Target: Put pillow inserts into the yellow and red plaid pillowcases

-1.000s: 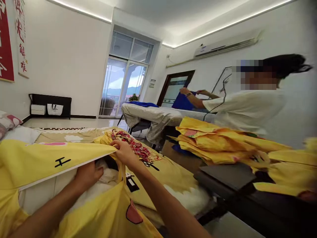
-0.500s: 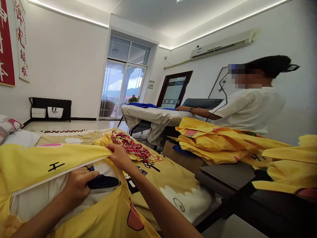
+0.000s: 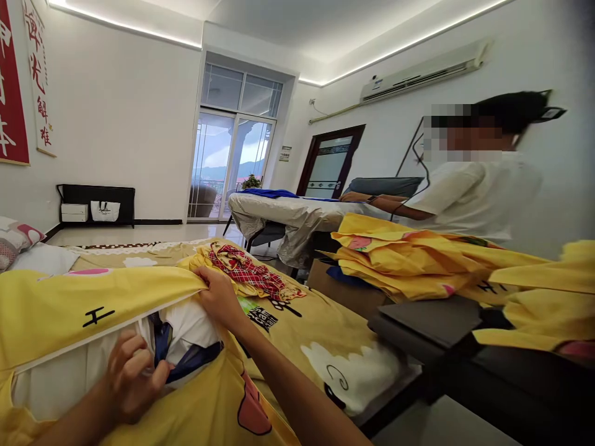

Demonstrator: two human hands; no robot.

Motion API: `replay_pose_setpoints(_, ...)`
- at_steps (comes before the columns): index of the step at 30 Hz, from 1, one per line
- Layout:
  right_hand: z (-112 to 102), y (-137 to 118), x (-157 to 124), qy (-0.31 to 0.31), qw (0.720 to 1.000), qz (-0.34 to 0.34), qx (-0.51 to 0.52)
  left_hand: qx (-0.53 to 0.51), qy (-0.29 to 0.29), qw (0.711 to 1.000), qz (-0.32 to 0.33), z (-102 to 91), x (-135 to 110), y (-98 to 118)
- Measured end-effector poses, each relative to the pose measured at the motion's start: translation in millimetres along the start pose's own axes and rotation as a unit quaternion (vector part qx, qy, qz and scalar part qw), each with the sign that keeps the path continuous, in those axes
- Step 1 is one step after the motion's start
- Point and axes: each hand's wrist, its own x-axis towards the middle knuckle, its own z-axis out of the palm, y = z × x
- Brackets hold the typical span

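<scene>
Head view, lower left of frame: left hand (image 3: 132,381) fingers pinch the dark blue fabric strap (image 3: 198,356), now drawn further out of the yellow printed duvet cover (image 3: 69,303). The right hand (image 3: 218,297) stays clenched on its opening edge, with more of the white quilt (image 3: 190,325) exposed.

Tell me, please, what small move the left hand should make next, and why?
Probably draw the blue tie out toward the opening: the left hand pinches it against the white quilt, while the right hand holds the yellow cover open.
</scene>
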Motion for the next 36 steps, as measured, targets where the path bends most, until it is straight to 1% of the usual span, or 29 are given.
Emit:
replay_pose_setpoints(2, 2, 1, 0, -0.007, 1.000, 0.003, 0.012, -0.017, 0.004, 1.000, 0.005, 0.3, 9, -1)
replay_pose_setpoints(3, 2, 2, -1, -0.009, 1.000, 0.003, 0.018, -0.030, -0.013, 0.999, 0.006, -0.5, 14, -1)
replay_pose_setpoints(5, 1, 1, -3, -0.011, 1.000, 0.001, 0.027, -0.058, -0.070, 0.996, 0.012, -3.5, 24, -4)
replay_pose_setpoints(6, 1, -1, -5, -0.013, 0.999, -0.002, 0.030, -0.067, -0.086, 0.994, 0.013, -5.1, 27, -5)
replay_pose_setpoints(7, 0, -2, -7, -0.016, 0.999, -0.005, 0.034, -0.070, -0.087, 0.994, 0.012, -6.4, 29, -7)
replay_pose_setpoints(8, 0, -4, -8, -0.018, 0.999, -0.009, 0.040, -0.065, -0.075, 0.995, 0.009, -7.3, 30, -8)
replay_pose_setpoints(11, 1, -9, -12, -0.017, 0.997, -0.013, 0.071, -0.007, -0.006, 1.000, -0.015, -8.3, 33, -11)
replay_pose_setpoints(12, 1, -9, -13, -0.020, 0.996, -0.010, 0.091, 0.008, 0.005, 1.000, -0.020, -8.7, 35, -11)
replay_pose_setpoints(13, 2, -9, -13, -0.025, 0.993, -0.004, 0.112, 0.013, -0.002, 1.000, -0.022, -9.6, 36, -11)
replay_pose_setpoints(14, 2, -8, -12, -0.034, 0.990, 0.003, 0.134, 0.006, -0.023, 1.000, -0.018, -11.2, 38, -11)
replay_pose_setpoints(16, 4, -4, -11, -0.055, 0.983, 0.019, 0.174, -0.038, -0.092, 0.995, 0.003, -16.9, 40, -12)
replay_pose_setpoints(19, 9, 5, -9, -0.080, 0.972, 0.037, 0.219, -0.109, -0.192, 0.975, 0.020, -29.8, 39, -15)
replay_pose_setpoints(21, 13, 9, -9, -0.095, 0.962, 0.042, 0.252, -0.140, -0.236, 0.962, 0.012, -38.2, 39, -19)
replay_pose_setpoints(23, 17, 10, -9, -0.101, 0.955, 0.044, 0.276, -0.144, -0.268, 0.953, 0.008, -43.8, 44, -21)
replay_pose_setpoints(25, 19, 9, -8, -0.098, 0.952, 0.047, 0.287, -0.112, -0.301, 0.947, 0.009, -45.9, 55, -22)
replay_pose_setpoints(27, 21, 8, -7, -0.096, 0.951, 0.050, 0.289, -0.058, -0.344, 0.937, 0.012, -45.6, 69, -21)
replay_pose_setpoints(29, 22, 8, -5, -0.096, 0.950, 0.053, 0.292, -0.009, -0.407, 0.913, 0.011, -44.3, 85, -20)
replay_pose_setpoints(32, 26, 10, 0, -0.097, 0.946, 0.062, 0.304, 0.033, -0.502, 0.864, -0.014, -40.1, 104, -20)
replay_pose_setpoints(34, 30, 12, 2, -0.098, 0.942, 0.067, 0.314, 0.049, -0.536, 0.842, -0.034, -34.8, 112, -22)
replay_pose_setpoints(36, 33, 13, 2, -0.101, 0.940, 0.066, 0.320, 0.063, -0.550, 0.831, -0.053, -28.4, 117, -27)
